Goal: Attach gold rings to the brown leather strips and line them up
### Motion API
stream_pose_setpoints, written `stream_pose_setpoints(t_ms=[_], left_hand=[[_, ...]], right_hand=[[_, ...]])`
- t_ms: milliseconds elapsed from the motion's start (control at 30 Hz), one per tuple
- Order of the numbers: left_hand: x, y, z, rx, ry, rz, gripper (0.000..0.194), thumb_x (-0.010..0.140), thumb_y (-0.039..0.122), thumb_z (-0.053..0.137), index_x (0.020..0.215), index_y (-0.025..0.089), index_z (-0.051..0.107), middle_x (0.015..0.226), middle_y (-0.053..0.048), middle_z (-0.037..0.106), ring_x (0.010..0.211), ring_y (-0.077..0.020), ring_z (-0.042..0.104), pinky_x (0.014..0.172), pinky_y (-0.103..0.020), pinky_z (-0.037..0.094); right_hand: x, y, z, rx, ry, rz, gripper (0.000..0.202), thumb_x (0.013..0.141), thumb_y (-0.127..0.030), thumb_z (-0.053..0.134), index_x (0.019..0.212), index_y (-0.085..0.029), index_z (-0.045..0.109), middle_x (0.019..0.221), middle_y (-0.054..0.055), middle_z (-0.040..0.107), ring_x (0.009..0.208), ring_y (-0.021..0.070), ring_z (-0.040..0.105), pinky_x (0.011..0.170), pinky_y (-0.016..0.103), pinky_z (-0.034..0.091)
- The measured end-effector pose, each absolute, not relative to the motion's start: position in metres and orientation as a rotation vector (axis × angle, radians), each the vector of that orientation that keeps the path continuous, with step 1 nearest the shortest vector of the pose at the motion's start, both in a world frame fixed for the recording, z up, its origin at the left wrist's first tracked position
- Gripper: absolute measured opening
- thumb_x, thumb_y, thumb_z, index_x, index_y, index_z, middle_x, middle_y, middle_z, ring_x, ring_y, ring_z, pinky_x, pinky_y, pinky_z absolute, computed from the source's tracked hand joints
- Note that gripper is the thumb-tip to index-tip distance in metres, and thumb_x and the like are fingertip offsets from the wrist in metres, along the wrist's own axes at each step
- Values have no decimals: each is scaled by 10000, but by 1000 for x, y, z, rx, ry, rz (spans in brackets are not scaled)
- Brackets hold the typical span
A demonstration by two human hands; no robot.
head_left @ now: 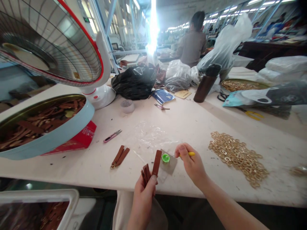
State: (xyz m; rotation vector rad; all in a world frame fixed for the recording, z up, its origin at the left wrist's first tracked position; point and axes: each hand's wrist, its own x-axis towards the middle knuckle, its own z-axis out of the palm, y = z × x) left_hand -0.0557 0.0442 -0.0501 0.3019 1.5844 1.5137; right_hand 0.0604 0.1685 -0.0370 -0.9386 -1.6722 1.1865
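Left hand (143,191) pinches brown strips (157,162) by the table's (91,169) near edge. Right hand (193,164) grips yellow-handled tool (191,154), with room rightward before the gold rings (236,155).

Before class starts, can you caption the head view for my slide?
Left hand holding brown strips, right hand holding a yellow tool, gold rings heaped on the table.

Near the front edge of the white bench (187,121), reddish-brown strips (157,162), a bright green dish (165,157) and a yellow handle (191,154) are showing; toward its right edge pale gold rings (237,155) are gleaming.
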Motion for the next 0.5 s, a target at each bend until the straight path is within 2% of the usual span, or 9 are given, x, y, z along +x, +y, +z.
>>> stream_pose_setpoints(t_ms=[167, 300, 500], left_hand=[[-50, 40, -40, 311, 1582, 1522, 353, 597, 443, 713, 689, 139, 559, 516, 58, 450, 443, -60, 309, 440, -210, 205], [-47, 35, -33, 267, 1589, 1536, 375, 591, 417, 728, 777, 124, 585, 523, 54, 474, 436, -57, 320, 449, -203, 199], [-35, 29, -16, 273, 1492, 1526, 402, 560, 433, 754, 757, 127, 584, 548, 27, 528, 406, -50, 329, 440, -205, 181]], right_hand=[[58, 168, -45, -914, -1681, 1191, 399, 890, -499, 401, 630, -209, 486, 579, -15, 493, 583, 149, 471, 574, 265, 374], [69, 159, -32, -925, -1571, 1183, 402, 893, -503, 390, 640, -209, 496, 596, -9, 495, 565, 145, 433, 554, 270, 352], [89, 126, 2, -780, -1138, 1471, 381, 896, -474, 406, 624, -223, 499, 562, -18, 456, 488, 131, 324, 457, 266, 264]])
